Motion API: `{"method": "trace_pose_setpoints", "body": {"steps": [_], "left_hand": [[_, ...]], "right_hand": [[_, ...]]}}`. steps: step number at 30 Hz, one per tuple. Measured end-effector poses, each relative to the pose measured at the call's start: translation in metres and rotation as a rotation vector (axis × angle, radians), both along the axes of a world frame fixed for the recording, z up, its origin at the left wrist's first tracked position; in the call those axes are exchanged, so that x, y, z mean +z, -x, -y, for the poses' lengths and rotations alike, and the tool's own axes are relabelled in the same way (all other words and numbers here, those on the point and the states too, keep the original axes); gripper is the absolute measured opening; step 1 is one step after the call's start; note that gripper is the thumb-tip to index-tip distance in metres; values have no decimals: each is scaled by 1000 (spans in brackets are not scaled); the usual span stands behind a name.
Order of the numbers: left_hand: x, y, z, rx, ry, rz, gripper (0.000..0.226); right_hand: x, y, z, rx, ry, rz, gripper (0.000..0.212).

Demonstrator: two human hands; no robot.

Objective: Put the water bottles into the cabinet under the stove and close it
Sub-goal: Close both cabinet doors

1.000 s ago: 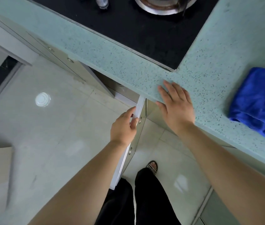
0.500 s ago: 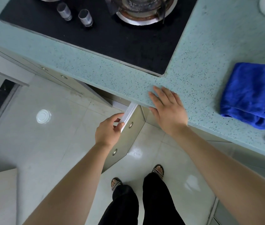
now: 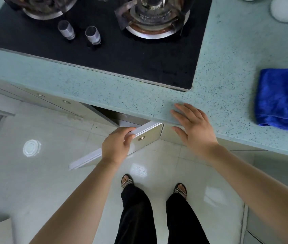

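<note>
The speckled countertop [image 3: 139, 101] crosses the view, its far side cut off. The black stove [image 3: 122, 55] is set in it, with its burners cropped at the top. Below the countertop's front edge the cabinet door [image 3: 148, 136] stands ajar, and the overhang hides the inside. A blue cloth [image 3: 280, 97] lies at the right edge, partly cut off. The left hand [image 3: 116, 147] grips the door's top edge with curled fingers. The right hand [image 3: 194, 127] lies flat and spread on the countertop's front edge.

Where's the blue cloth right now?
Head view, far right: the blue cloth lies on the countertop, right of the stove and of the right hand.
</note>
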State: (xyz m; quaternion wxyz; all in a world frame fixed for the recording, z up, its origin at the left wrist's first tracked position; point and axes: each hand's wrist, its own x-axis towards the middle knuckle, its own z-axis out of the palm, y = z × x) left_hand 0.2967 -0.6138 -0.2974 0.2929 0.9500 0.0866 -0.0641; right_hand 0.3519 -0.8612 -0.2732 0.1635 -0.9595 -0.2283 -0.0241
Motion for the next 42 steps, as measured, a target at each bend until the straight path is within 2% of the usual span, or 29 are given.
{"method": "trace_pose_setpoints", "body": {"steps": [2, 6, 8, 13, 18, 24, 29, 37, 42], "left_hand": [[-1, -7, -21, -38, 12, 40, 22], [1, -14, -84, -103, -87, 96, 23], [6, -13, -115, -90, -111, 69, 19], [12, -5, -152, -214, -147, 11, 15], [11, 6, -185, -100, -55, -5, 14], [3, -7, -204, -17, 9, 42, 14], [-6, -33, -200, 234, 171, 118, 26], [-1, -50, -191, 471, 219, 76, 50], [-5, -41, -198, 498, 308, 59, 39]], "right_hand": [[1, -1, -21, -17, -8, -13, 44], [4, -8, -70, -66, -73, -83, 43], [3, -11, -92, -78, -85, -89, 45], [-4, -10, -126, -172, -97, -39, 45], [-11, -7, -139, -249, -108, 20, 42], [-14, -16, -138, -199, -151, 56, 40], [-20, -16, -139, -201, -133, 113, 39], [-24, -18, -138, -190, -146, 184, 38], [-23, -17, -139, -197, -138, 190, 39]]}}
